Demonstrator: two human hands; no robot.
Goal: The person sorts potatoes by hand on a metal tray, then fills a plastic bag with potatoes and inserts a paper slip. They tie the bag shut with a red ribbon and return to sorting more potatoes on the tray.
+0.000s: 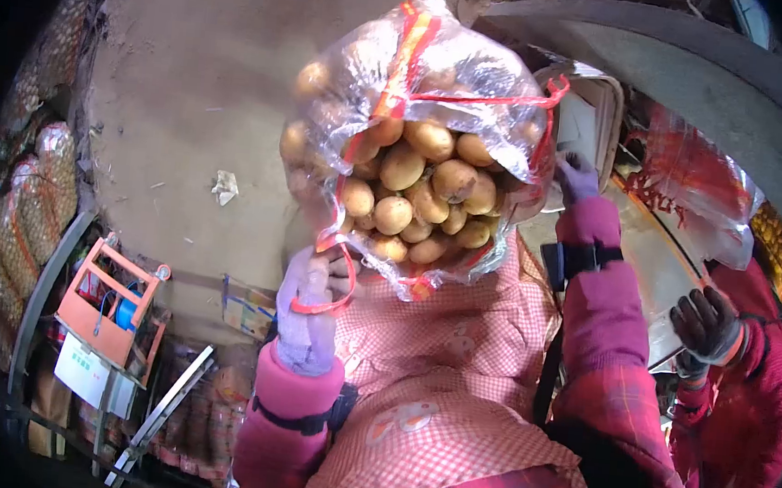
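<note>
A clear plastic bag (481, 61) with red bands and a red drawstring is full of brown potatoes (428, 187). Its mouth gapes towards me, against my checked apron. My left hand (307, 297), in a pale glove, is closed on the lower left edge of the mouth, with a loop of red drawstring (341, 300) hanging round it. At the bag's right side, my gloved right hand (577, 178) has its fingers curled at the plastic edge; the fingertips are partly hidden.
A co-worker's dark gloved hand (707, 326) is at the right, near a pile of red plastic bags (695, 168). An orange metal frame (98, 322) stands at the lower left. Filled net sacks (48, 181) line the left edge. A white scrap (225, 188) lies on the floor.
</note>
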